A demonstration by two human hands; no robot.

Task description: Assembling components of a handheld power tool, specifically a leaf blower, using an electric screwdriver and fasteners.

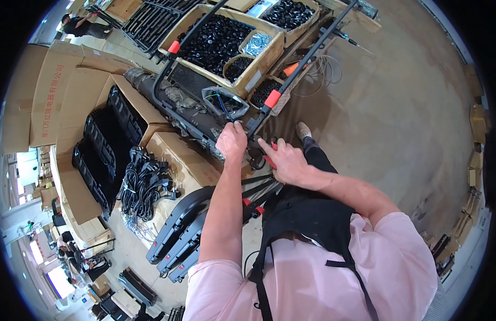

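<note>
A black tubular frame (pixel 307 56) with red sleeves on its two side bars lies across the bench before me. My left hand (pixel 232 142) is closed near the frame's near end; what its fingers pinch is too small to make out. Just right of it, my right hand (pixel 289 162) has its index finger stretched toward the frame's end. The other fingers curl around a red-handled tool (pixel 269 161), whose working end is mostly hidden. A clear plastic bag (pixel 234 105) with dark contents and a blue strip lies just beyond my left hand.
Wooden bins of black knobs (pixel 213 43) stand at the far side. Left are an open carton of black plastic covers (pixel 111 136), bundled black power cords (pixel 141 184) and long black housings (pixel 186 230). A thin coiled wire (pixel 325 69) lies right of the bench. Another person (pixel 85 25) stands far left.
</note>
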